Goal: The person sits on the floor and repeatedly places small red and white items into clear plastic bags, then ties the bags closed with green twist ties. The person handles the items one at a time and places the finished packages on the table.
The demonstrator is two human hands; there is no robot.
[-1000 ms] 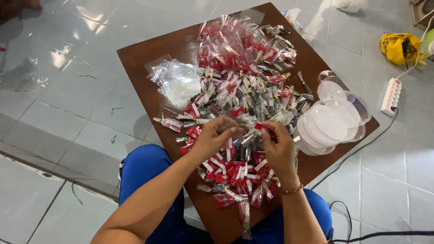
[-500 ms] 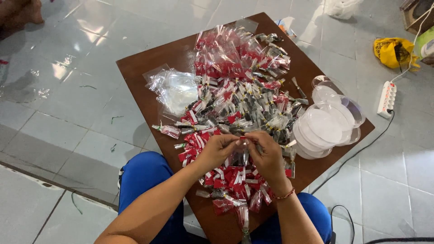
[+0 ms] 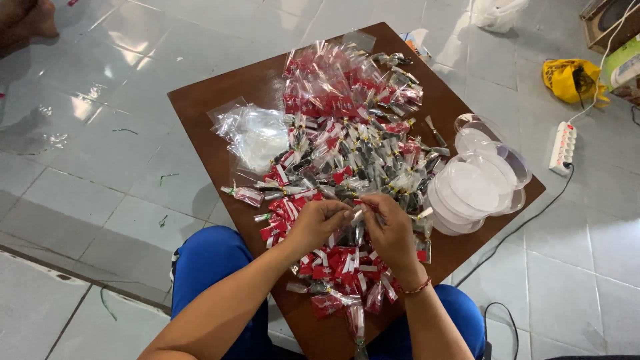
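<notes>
Both hands meet over the near half of the brown surface [image 3: 213,133]: the left hand [image 3: 319,223] and right hand [image 3: 393,233] pinch a small packet [image 3: 359,215] between them, fingers closed tight on its ends, just above the heap of red-topped packets [image 3: 347,153]. The heap lies loose and slippery, and some packets near the front edge [image 3: 357,317] already overhang it; a nudge from a wrist could send them to the floor. A stack of clear lids [image 3: 477,183] sits close by the right hand and could be knocked by an elbow. Empty clear bags [image 3: 257,133] lie to the left.
</notes>
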